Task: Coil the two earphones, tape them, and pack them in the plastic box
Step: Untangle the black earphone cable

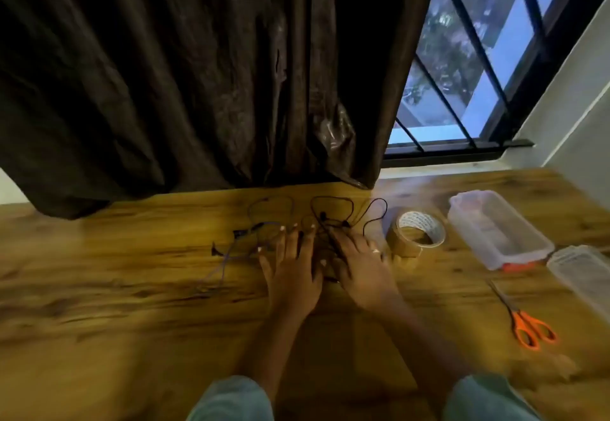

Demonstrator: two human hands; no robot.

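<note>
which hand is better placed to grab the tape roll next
Right. The right hand lies just beside the tape roll, while the left hand sits farther off, with the right hand between it and the roll.

The head-worn wide-angle camera looks forward and down, close over the table [99, 288], facing the curtain [165, 74].

We see a dark brown curtain [198, 74] hanging down to the far edge of our wooden counter [99, 288]. Right of it, a window [515, 41] with black bars [474, 34] shows trees [445, 44] outside, beside a pale wall [577, 107].
</note>
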